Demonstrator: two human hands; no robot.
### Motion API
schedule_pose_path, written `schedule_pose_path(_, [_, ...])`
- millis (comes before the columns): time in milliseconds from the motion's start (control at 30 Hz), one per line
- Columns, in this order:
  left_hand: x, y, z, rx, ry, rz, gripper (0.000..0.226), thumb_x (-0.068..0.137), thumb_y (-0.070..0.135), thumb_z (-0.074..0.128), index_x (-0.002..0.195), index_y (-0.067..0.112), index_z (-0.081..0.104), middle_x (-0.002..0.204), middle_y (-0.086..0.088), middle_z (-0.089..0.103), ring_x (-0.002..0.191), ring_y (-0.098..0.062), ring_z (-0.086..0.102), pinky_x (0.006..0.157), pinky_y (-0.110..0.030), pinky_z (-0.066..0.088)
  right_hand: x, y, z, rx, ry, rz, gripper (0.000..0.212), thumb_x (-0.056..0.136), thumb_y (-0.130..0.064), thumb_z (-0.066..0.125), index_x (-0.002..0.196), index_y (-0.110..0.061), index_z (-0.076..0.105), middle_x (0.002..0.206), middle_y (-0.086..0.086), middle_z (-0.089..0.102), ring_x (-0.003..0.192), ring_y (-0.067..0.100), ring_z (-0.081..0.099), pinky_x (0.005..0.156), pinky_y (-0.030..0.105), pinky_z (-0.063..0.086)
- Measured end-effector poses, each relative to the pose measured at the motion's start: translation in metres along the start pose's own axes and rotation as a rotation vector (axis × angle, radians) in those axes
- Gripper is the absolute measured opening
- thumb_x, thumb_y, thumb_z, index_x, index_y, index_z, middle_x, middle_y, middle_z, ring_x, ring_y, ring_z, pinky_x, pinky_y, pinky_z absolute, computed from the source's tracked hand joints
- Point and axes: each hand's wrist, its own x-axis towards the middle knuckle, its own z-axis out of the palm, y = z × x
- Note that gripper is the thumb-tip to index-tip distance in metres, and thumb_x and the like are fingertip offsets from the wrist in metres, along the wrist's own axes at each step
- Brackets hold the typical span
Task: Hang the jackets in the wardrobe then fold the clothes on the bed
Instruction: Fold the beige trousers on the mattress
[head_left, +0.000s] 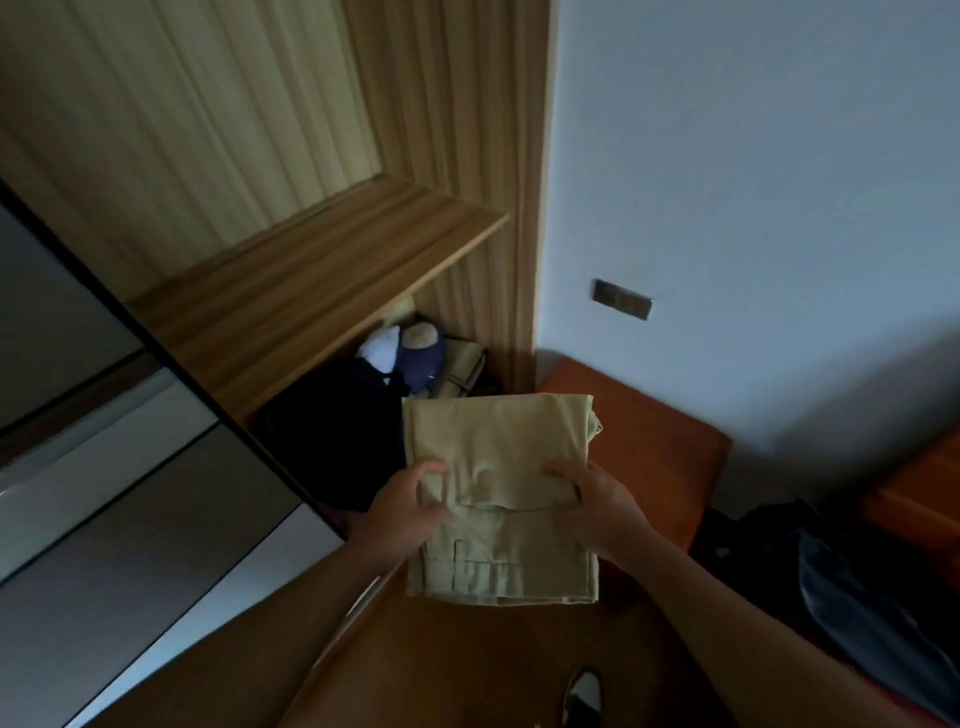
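Your left hand (410, 506) & right hand (592, 512) both grasp the folded khaki trousers (501, 467) at the side edges, in the air before the open wardrobe (311, 270); the cloth is prob. light, soft and floppy, so support it from under the fold.

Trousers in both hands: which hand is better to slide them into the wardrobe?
Probably the left hand. Both hands grip the folded trousers, but the left is on the wardrobe side, beside the dark clothes inside. The right hand is out over the orange surface.
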Motion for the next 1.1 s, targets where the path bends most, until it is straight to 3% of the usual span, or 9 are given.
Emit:
schedule_pose_path(133, [0.020, 0.019, -0.006, -0.054, 0.120, -0.031, 0.048, 0.079, 0.022, 0.070, 0.121, 0.041, 0.057, 0.126, 0.006, 0.055, 0.107, -0.010, 0.059, 0.092, -0.034, 0.054, 0.055, -0.015, -0.033, -0.010, -0.099, -0.073, 0.056, 0.080, -0.024, 0.057, 0.133, -0.043, 0.058, 0.146, -0.010, 0.046, 0.125, 0.022, 0.051, 0.099, 0.038, 0.051])
schedule_pose_path(267, [0.037, 0.030, -0.025, -0.088, 0.254, -0.050, 0.048, 0.083, 0.015, 0.070, 0.115, 0.047, 0.052, 0.121, 0.009, 0.052, 0.099, -0.002, 0.054, 0.075, -0.019, 0.048, 0.110, -0.043, -0.047, -0.058, -0.154, -0.186, 0.052, 0.086, -0.022, 0.060, 0.133, -0.043, 0.057, 0.147, -0.009, 0.045, 0.129, 0.022, 0.049, 0.101, 0.034, 0.047])
schedule_pose_path(433, [0.065, 0.039, -0.062, -0.165, 0.401, -0.082, 0.046, 0.087, 0.017, 0.068, 0.117, 0.047, 0.052, 0.112, 0.019, 0.050, 0.099, -0.003, 0.053, 0.084, -0.033, 0.053, 0.174, -0.090, -0.053, -0.089, -0.219, -0.301, 0.046, 0.091, -0.026, 0.061, 0.133, -0.043, 0.056, 0.147, -0.005, 0.044, 0.129, 0.023, 0.048, 0.099, 0.032, 0.046])
schedule_pose_path(600, [0.104, 0.041, -0.098, -0.231, 0.520, -0.106, 0.041, 0.082, 0.023, 0.064, 0.111, 0.050, 0.053, 0.109, 0.019, 0.053, 0.095, -0.004, 0.058, 0.076, -0.032, 0.056, 0.239, -0.133, -0.047, -0.111, -0.238, -0.361, 0.046, 0.091, -0.025, 0.063, 0.134, -0.040, 0.057, 0.148, 0.000, 0.046, 0.132, 0.026, 0.048, 0.105, 0.037, 0.046])
schedule_pose_path(700, [0.131, 0.036, -0.123, -0.237, 0.571, -0.131, 0.041, 0.086, 0.022, 0.063, 0.112, 0.052, 0.053, 0.112, 0.014, 0.055, 0.094, -0.003, 0.059, 0.073, -0.026, 0.053, 0.280, -0.157, -0.038, -0.115, -0.262, -0.394, 0.046, 0.091, -0.023, 0.063, 0.135, -0.039, 0.057, 0.150, 0.000, 0.045, 0.135, 0.025, 0.046, 0.100, 0.028, 0.040])
schedule_pose_path(800, [0.159, 0.033, -0.150, -0.246, 0.605, -0.161, 0.040, 0.090, 0.022, 0.061, 0.105, 0.058, 0.050, 0.105, 0.018, 0.055, 0.089, 0.000, 0.059, 0.064, -0.019, 0.048, 0.323, -0.183, -0.026, -0.142, -0.322, -0.400, 0.049, 0.094, -0.023, 0.060, 0.140, -0.038, 0.052, 0.155, 0.001, 0.039, 0.137, 0.026, 0.044, 0.098, 0.028, 0.043])
schedule_pose_path(900, [0.184, 0.027, -0.172, -0.242, 0.624, -0.189, 0.035, 0.093, 0.023, 0.057, 0.111, 0.052, 0.050, 0.100, 0.024, 0.054, 0.083, 0.002, 0.059, 0.058, -0.016, 0.047, 0.359, -0.203, -0.012, -0.125, -0.334, -0.380, 0.048, 0.094, -0.023, 0.060, 0.138, -0.040, 0.052, 0.154, 0.001, 0.041, 0.133, 0.027, 0.048, 0.090, 0.028, 0.045])
schedule_pose_path(1000, [0.206, 0.021, -0.192, -0.273, 0.672, -0.239, 0.034, 0.093, 0.020, 0.055, 0.115, 0.045, 0.052, 0.099, 0.018, 0.056, 0.079, -0.001, 0.060, 0.059, -0.022, 0.050, 0.389, -0.220, 0.004, -0.112, -0.345, -0.392, 0.048, 0.093, -0.019, 0.060, 0.136, -0.039, 0.054, 0.154, 0.002, 0.042, 0.133, 0.028, 0.048, 0.095, 0.031, 0.046])
schedule_pose_path(1100, [0.224, 0.015, -0.210, -0.285, 0.754, -0.289, 0.035, 0.093, 0.016, 0.055, 0.121, 0.038, 0.053, 0.108, 0.007, 0.056, 0.082, -0.008, 0.058, 0.070, -0.029, 0.053, 0.417, -0.240, 0.023, -0.104, -0.382, -0.421, 0.049, 0.092, -0.016, 0.060, 0.134, -0.039, 0.055, 0.152, 0.004, 0.042, 0.133, 0.028, 0.047, 0.084, 0.024, 0.041])
